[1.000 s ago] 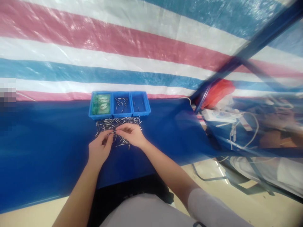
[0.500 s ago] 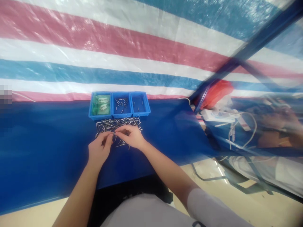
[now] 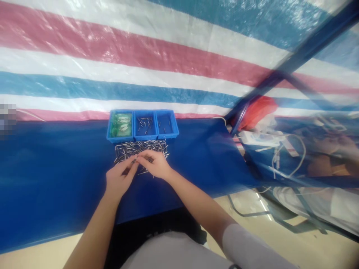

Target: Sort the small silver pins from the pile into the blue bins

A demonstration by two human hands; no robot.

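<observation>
A heap of small metal pins [image 3: 131,147] lies on the blue table cover, just in front of three joined blue bins. My left hand [image 3: 119,180] and my right hand [image 3: 155,163] meet at the near edge of the heap, fingertips pinched together around one or two pins. The left bin [image 3: 120,125] holds green-tinted clear bags. Several loose pins lie in the middle bin [image 3: 145,125]. The right bin [image 3: 167,124] holds only a few pins.
A striped red, white and blue tarp hangs right behind the bins. To the right stand a dark blue slanted frame bar [image 3: 294,61], a red bag [image 3: 259,108], a white power strip [image 3: 259,138] with cables, and blurred clutter.
My hands have drawn closer together over the pins, the left fingertips sliding forward to meet the right. The view shifted slightly.
</observation>
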